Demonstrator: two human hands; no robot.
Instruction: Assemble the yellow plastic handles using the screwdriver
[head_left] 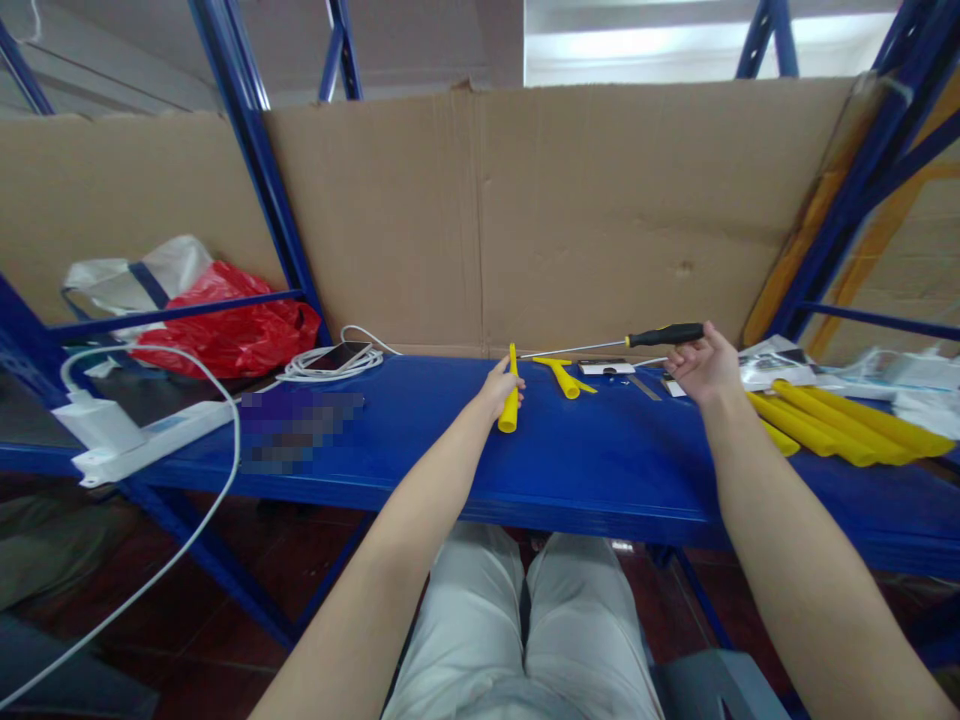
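Observation:
My left hand (501, 388) is closed around a yellow plastic part (509, 415) with a tubular lower end, held just over the blue shelf. In my right hand (703, 368) is a screwdriver (670, 334) with a black handle, gripped near the handle's end. Its long metal shaft points left, and the tip reaches the upper portion of the yellow part; whether it touches a screw is too small to tell. Between the hands lies another yellow piece (568, 382) with a branching shape. Close by are a small white-and-black box (601, 368) and a thin metal strip (643, 388).
Several yellow tubes (847, 425) and clear plastic bags (926, 385) lie at the right. A white power strip (161, 435) with a cable, a phone (341, 356) under a coiled white cord, and a red bag (232, 320) are at the left. Cardboard (570, 210) stands behind the blue shelf (585, 480).

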